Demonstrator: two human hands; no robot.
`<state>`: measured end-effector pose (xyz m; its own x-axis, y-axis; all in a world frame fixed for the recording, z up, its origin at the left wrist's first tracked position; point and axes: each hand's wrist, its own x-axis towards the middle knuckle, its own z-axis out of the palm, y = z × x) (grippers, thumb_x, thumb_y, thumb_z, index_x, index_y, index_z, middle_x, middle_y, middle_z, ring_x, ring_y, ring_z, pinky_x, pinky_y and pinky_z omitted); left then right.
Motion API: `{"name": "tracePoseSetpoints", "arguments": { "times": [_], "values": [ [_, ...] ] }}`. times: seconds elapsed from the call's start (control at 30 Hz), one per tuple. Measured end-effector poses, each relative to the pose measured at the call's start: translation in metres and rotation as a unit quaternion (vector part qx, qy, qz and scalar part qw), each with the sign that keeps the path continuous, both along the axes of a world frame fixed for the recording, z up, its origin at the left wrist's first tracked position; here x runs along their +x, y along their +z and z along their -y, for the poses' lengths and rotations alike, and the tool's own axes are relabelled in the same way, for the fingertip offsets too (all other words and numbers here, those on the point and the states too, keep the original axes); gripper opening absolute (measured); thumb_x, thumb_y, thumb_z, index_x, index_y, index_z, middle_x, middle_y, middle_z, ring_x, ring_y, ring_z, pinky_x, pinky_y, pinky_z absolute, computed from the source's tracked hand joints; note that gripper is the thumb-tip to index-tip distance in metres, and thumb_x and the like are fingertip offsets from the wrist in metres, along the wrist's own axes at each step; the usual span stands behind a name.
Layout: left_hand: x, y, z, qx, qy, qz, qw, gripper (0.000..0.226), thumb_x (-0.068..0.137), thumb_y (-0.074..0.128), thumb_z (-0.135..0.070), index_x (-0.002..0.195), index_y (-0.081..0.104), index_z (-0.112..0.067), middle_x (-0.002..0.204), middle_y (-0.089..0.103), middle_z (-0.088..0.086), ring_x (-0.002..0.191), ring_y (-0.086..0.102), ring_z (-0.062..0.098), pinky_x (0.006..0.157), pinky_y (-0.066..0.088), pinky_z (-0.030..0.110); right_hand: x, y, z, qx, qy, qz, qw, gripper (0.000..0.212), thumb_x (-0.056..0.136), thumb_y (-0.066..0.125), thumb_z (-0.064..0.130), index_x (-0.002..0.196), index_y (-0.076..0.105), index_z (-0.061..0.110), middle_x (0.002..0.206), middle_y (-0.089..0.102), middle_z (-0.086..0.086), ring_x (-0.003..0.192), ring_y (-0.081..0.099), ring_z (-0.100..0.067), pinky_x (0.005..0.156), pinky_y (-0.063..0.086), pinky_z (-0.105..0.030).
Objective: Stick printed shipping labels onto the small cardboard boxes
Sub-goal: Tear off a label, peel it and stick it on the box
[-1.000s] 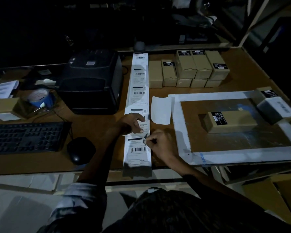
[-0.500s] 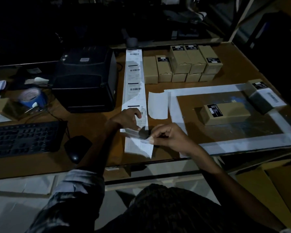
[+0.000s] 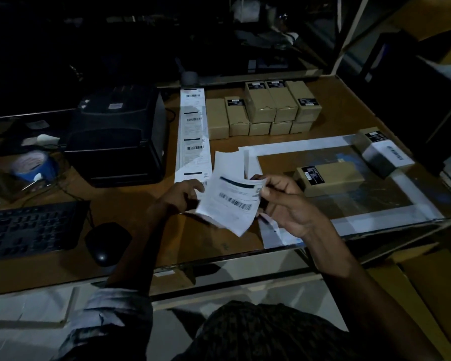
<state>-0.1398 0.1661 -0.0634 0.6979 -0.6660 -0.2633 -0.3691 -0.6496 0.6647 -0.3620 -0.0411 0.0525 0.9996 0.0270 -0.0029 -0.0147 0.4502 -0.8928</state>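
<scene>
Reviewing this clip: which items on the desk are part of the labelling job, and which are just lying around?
Part of the job:
- peeled label, pinched by the right hand, left hand at its other edge
- label strip
- single box on the mat
- stacked boxes
- label printer

Lying about:
- keyboard
- mouse
- blue tape roll

Label strip [image 3: 193,131] lies between printer [image 3: 120,134] and boxes [image 3: 263,108]

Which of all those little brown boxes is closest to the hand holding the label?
The cardboard box lying alone on its side inside the white-taped frame, just beyond the right hand. The other boxes sit stacked at the desk's far edge.
</scene>
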Motion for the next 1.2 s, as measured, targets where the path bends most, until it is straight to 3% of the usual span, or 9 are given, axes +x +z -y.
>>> {"name": "tracePoseSetpoints", "arguments": {
  "times": [0.1, 0.27, 0.37, 0.5, 0.63, 0.73, 0.87, 1.03, 1.2],
  "values": [
    [-0.007, 0.012, 0.0, 0.034, -0.023, 0.031, 0.999, 0.046, 0.073, 0.084, -0.001, 0.102, 0.059, -0.026, 0.081, 0.064, -0.002, 0.073, 0.061, 0.017, 0.064, 0.049, 0.021, -0.009, 0.005, 0.011, 0.056, -0.055, -0.021, 0.997, 0.038, 0.053, 0.098, 0.039, 0.082, 0.079, 0.022, 0.089, 0.077, 0.002, 0.084, 0.071, -0.011, 0.073, 0.057, -0.028],
    [-0.034, 0.04, 0.015, 0.083, 0.002, 0.04, 0.996, 0.031, 0.082, 0.08, -0.011, 0.109, 0.066, -0.011, 0.091, 0.061, -0.004, 0.091, 0.059, 0.02, 0.075, 0.044, 0.022, -0.022, 0.009, 0.037, 0.041, -0.101, -0.054, 0.993, 0.006, 0.081, 0.07, 0.02, 0.084, 0.074, 0.017, 0.09, 0.076, -0.002, 0.084, 0.069, -0.015, 0.071, 0.054, -0.029],
    [-0.076, 0.068, 0.04, -0.073, 0.066, 0.048, 0.994, 0.009, 0.096, 0.065, -0.024, 0.093, 0.074, -0.021, 0.088, 0.069, -0.006, 0.091, 0.069, 0.017, 0.075, 0.049, 0.03, -0.032, 0.005, 0.06, -0.009, -0.11, -0.071, 0.991, 0.006, 0.085, 0.069, 0.015, 0.08, 0.07, 0.017, 0.089, 0.074, -0.004, 0.085, 0.067, -0.018, 0.075, 0.049, -0.034],
    [-0.144, 0.124, 0.107, -0.22, 0.129, -0.107, 0.961, 0.064, 0.087, 0.041, -0.076, 0.1, 0.078, -0.026, 0.091, 0.076, 0.002, 0.086, 0.071, 0.016, 0.078, 0.055, 0.035, -0.054, -0.001, 0.099, -0.129, -0.108, -0.084, 0.982, 0.004, 0.093, 0.067, 0.01, 0.092, 0.071, 0.009, 0.096, 0.074, -0.014, 0.085, 0.066, -0.022, 0.066, 0.052, -0.028],
    [-0.187, 0.152, 0.168, -0.224, 0.02, -0.051, 0.973, 0.022, 0.086, 0.075, -0.035, 0.09, 0.079, -0.014, 0.089, 0.078, 0.002, 0.083, 0.073, 0.017, 0.074, 0.055, 0.029, -0.076, -0.005, 0.139, -0.174, -0.116, -0.05, 0.977, 0.01, 0.093, 0.066, 0.003, 0.101, 0.07, -0.001, 0.096, 0.076, -0.012, 0.082, 0.069, -0.014, 0.07, 0.054, -0.021],
    [-0.198, 0.152, 0.203, -0.199, -0.008, -0.018, 0.98, 0.006, 0.079, 0.083, -0.013, 0.081, 0.078, -0.014, 0.077, 0.077, -0.008, 0.071, 0.07, 0.007, 0.065, 0.054, 0.022, -0.091, -0.007, 0.166, -0.172, -0.136, -0.056, 0.974, 0.009, 0.093, 0.065, 0.001, 0.099, 0.071, 0.006, 0.089, 0.077, -0.001, 0.08, 0.071, -0.01, 0.068, 0.056, -0.022],
    [-0.201, 0.149, 0.238, -0.193, 0.003, 0.001, 0.981, 0.004, 0.08, 0.082, -0.011, 0.08, 0.078, -0.013, 0.077, 0.077, -0.005, 0.07, 0.07, 0.008, 0.066, 0.056, 0.026, -0.105, -0.014, 0.194, -0.185, -0.158, -0.095, 0.965, 0.015, 0.097, 0.064, 0.012, 0.109, 0.072, 0.014, 0.098, 0.078, 0.0, 0.081, 0.069, -0.013, 0.062, 0.05, -0.032],
    [-0.193, 0.151, 0.275, -0.192, 0.016, 0.051, 0.98, 0.012, 0.084, 0.08, -0.016, 0.075, 0.074, -0.021, 0.075, 0.074, -0.01, 0.071, 0.068, 0.001, 0.06, 0.049, 0.017, -0.108, -0.02, 0.201, -0.202, -0.2, -0.141, 0.948, 0.04, 0.093, 0.072, 0.023, 0.13, 0.056, 0.021, 0.109, 0.072, 0.006, 0.089, 0.069, -0.01, 0.048, 0.048, -0.016],
    [-0.155, 0.154, 0.291, -0.217, 0.008, 0.058, 0.974, 0.006, 0.085, 0.078, -0.02, 0.082, 0.076, -0.016, 0.083, 0.076, -0.006, 0.079, 0.072, 0.01, 0.066, 0.056, 0.026, -0.103, -0.035, 0.216, -0.246, -0.179, -0.186, 0.934, 0.023, 0.091, 0.074, 0.03, 0.106, 0.074, 0.013, 0.095, 0.077, -0.007, 0.071, 0.066, -0.008, 0.047, 0.041, -0.02]
  ]
}}
